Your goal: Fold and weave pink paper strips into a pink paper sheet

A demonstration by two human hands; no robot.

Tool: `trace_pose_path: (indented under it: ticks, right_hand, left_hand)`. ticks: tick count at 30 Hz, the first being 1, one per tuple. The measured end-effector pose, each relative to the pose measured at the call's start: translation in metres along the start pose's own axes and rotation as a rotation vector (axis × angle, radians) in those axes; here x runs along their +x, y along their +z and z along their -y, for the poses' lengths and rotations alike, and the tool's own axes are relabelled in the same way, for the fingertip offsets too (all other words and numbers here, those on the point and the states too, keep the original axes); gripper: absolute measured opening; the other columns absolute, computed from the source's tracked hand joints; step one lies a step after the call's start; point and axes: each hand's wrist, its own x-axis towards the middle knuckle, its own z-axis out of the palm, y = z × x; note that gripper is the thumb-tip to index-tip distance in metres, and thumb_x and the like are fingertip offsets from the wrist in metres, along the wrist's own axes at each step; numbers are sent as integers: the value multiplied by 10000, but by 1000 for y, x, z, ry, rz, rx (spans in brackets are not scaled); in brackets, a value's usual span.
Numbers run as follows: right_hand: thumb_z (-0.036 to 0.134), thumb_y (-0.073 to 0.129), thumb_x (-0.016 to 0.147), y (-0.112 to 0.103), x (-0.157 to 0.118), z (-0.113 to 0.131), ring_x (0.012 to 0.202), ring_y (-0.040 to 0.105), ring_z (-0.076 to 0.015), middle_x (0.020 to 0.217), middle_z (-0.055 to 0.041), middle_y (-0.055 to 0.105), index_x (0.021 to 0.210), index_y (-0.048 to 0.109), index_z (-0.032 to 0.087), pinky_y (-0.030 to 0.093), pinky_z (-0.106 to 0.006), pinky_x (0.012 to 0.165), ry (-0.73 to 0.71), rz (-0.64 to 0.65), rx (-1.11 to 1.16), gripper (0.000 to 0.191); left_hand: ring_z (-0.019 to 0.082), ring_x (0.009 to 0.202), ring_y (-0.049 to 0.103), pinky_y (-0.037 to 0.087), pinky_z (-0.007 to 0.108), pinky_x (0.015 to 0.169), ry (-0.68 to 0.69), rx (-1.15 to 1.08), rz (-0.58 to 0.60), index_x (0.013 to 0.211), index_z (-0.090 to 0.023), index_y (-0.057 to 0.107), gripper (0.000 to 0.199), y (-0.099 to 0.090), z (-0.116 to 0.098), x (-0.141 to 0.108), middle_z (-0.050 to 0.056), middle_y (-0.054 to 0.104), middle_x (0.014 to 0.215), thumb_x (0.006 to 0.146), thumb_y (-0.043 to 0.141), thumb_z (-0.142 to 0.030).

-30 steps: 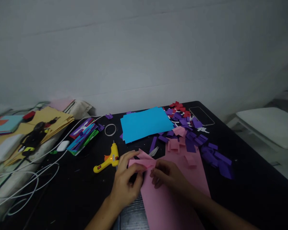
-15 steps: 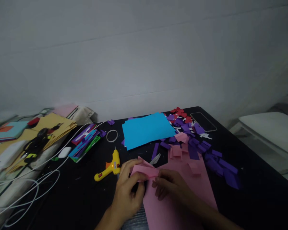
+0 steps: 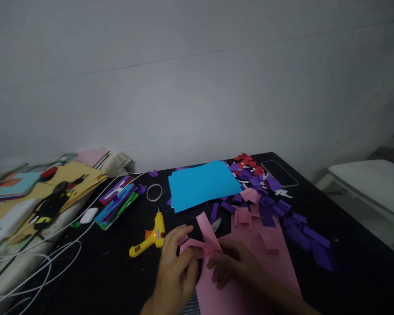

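Observation:
Between my two hands is a folded piece of pink paper point(image 3: 207, 228), with one strip of it standing up and leaning left. My left hand point(image 3: 180, 262) grips its left side between thumb and fingers. The fingers of my right hand point(image 3: 228, 261) pinch its right end. Below my right hand lies a large pink sheet point(image 3: 249, 271), with small folded pink pieces point(image 3: 243, 216) on its far part. Silver scissor tips point(image 3: 216, 225) show just behind the held paper; the rest of that tool is hidden. A yellow glue gun point(image 3: 156, 234) lies left of my left hand, its small light glowing.
Blue sheets point(image 3: 203, 183) lie at the back, beside a ring point(image 3: 154, 192). Purple pieces point(image 3: 302, 232) and red scraps point(image 3: 246, 159) are scattered right, near a phone point(image 3: 279, 173). Coloured strips point(image 3: 116, 201), white cables point(image 3: 49, 258) and brown envelopes point(image 3: 82, 175) are left. A white stool point(image 3: 371, 183) stands right.
A strip of the held pink paper has risen upright from its earlier folded-down position. Both hands stay close together on the paper. The whole view has shifted slightly.

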Motion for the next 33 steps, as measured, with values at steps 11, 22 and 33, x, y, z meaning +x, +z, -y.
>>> trace_pose_path:
  ticks: [11,22,33]
  right_hand:
    - [596,819,734,1,1,0,644,734,-222,684,-83,758,812,781,155,570,-320,659,68,-55,-6,449]
    - [318,882,664,4,-7,18,673,698,-159,837,-68,762,828,763,133,557,-296,695,186,-54,407,275]
    - [280,875,696,-3,-5,8,662,656,-129,777,-26,701,821,736,141,524,-287,684,92,34,270,233]
  left_hand:
    - [270,1261,608,574,410,1001,-2,-32,-42,1104,-252,706,332,-1,-11,0,102,592,1384,919,528,-41]
    - [147,711,594,505,270,666,-306,-232,123,943,-203,584,32,7,-10,1,7,604,841,962,608,-195]
    - [114,592,515,386,224,549,-530,-505,354,835,-175,638,209,9,-14,4,-17,575,670,986,590,-312]
